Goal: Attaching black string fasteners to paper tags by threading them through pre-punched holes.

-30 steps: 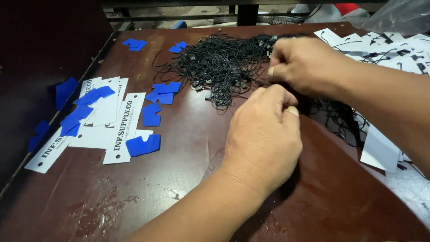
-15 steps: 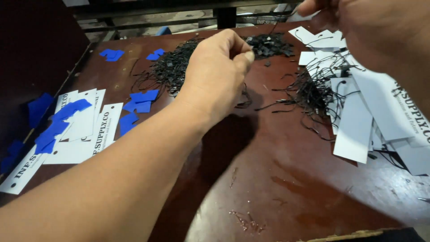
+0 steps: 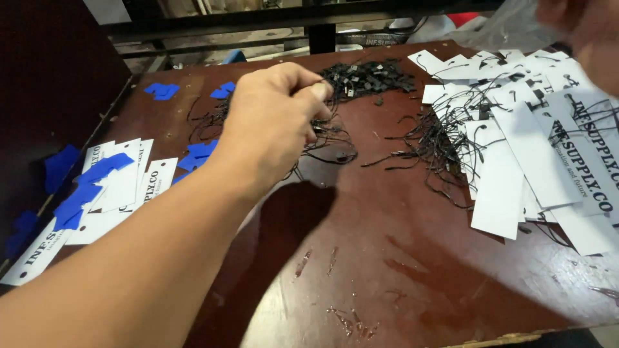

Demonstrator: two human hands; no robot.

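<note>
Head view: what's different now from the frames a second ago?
The right hand has lifted away from the black string pile to the top right corner, mostly out of frame. The left hand stayed over the strings, fingers pinched on a black loop. The white tags, blue pieces and table lie as before.

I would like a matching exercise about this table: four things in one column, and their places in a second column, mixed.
Things:
1. left hand
2. white tags with strings
3. blue pieces on white tags
4. pile of small black fasteners

Places:
A. far middle of the table
B. right side of the table
C. over the black strings, pinching them
D. left side of the table

Pairs: 1-C, 2-B, 3-D, 4-A
</note>
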